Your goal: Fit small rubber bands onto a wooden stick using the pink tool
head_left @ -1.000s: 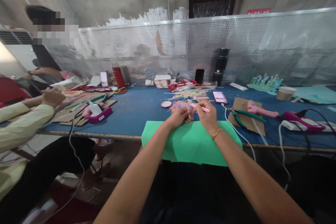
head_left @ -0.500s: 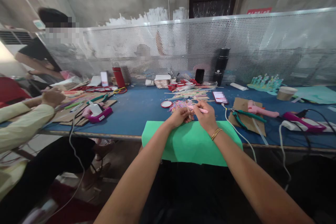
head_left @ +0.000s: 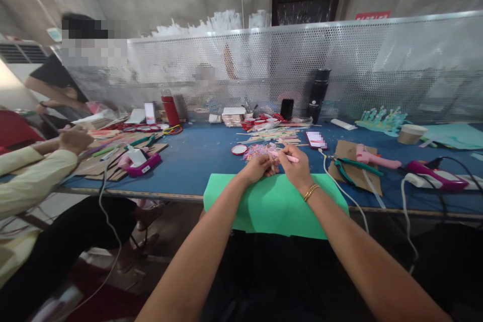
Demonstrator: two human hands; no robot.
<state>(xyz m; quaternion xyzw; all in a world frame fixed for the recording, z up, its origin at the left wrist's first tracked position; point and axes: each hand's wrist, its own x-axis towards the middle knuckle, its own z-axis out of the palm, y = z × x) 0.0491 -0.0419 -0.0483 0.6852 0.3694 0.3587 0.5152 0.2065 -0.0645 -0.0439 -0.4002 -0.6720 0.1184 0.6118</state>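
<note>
My right hand (head_left: 297,168) is closed around a pink pen-shaped tool (head_left: 291,158), its tip pointing left toward my other hand. My left hand (head_left: 257,167) is closed in a pinch just beside that tip; what it holds is too small to make out. Both hands are above the near edge of the blue table, where a green sheet (head_left: 279,211) hangs over the front. Right behind my left hand lies a pile of small multicoloured pieces (head_left: 257,151). A round white dish with a red rim (head_left: 239,150) sits to its left.
Thin sticks (head_left: 273,135) and a phone (head_left: 316,140) lie behind my hands. To the right are green-handled pliers (head_left: 356,166), a pink glue gun (head_left: 377,158) and a paper cup (head_left: 411,134). A black flask (head_left: 319,95) stands at the back. A co-worker's hands (head_left: 75,138) are at left.
My hands and the pink tool hold nearly the same position. At the far left, the person in black has shifted slightly to the right.
</note>
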